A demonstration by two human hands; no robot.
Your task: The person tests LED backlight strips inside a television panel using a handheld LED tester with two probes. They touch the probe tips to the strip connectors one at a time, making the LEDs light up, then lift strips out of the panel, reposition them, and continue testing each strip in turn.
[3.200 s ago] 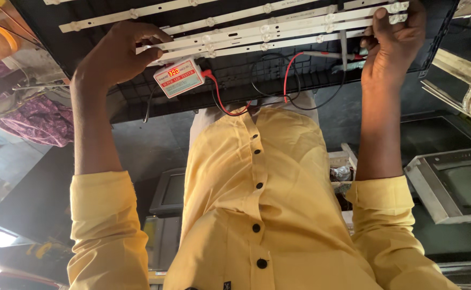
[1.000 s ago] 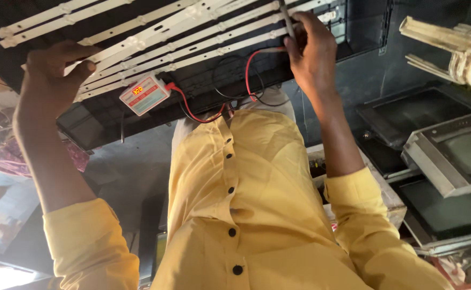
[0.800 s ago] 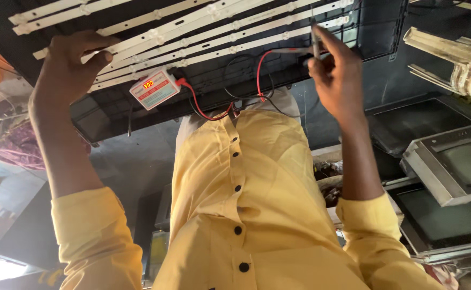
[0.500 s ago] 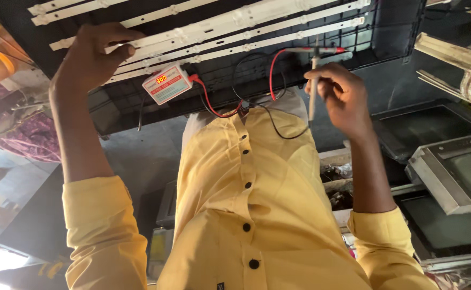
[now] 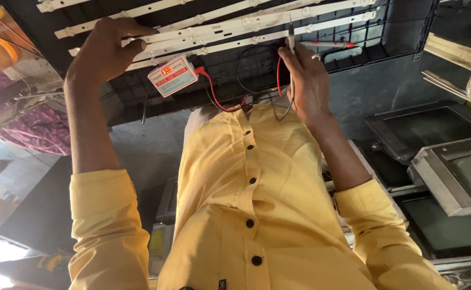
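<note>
While the left hand presses fingers flat on a white LED strip, right hand pinches black probe upright against strip; red probe lies alongside; tester box near left hand.

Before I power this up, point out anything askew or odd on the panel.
The white LED strips are not parallel: they fan apart toward the left hand, which presses one. The small tester lies tilted across them. A red probe seems loose beside the right hand, which holds the black probe.
</note>
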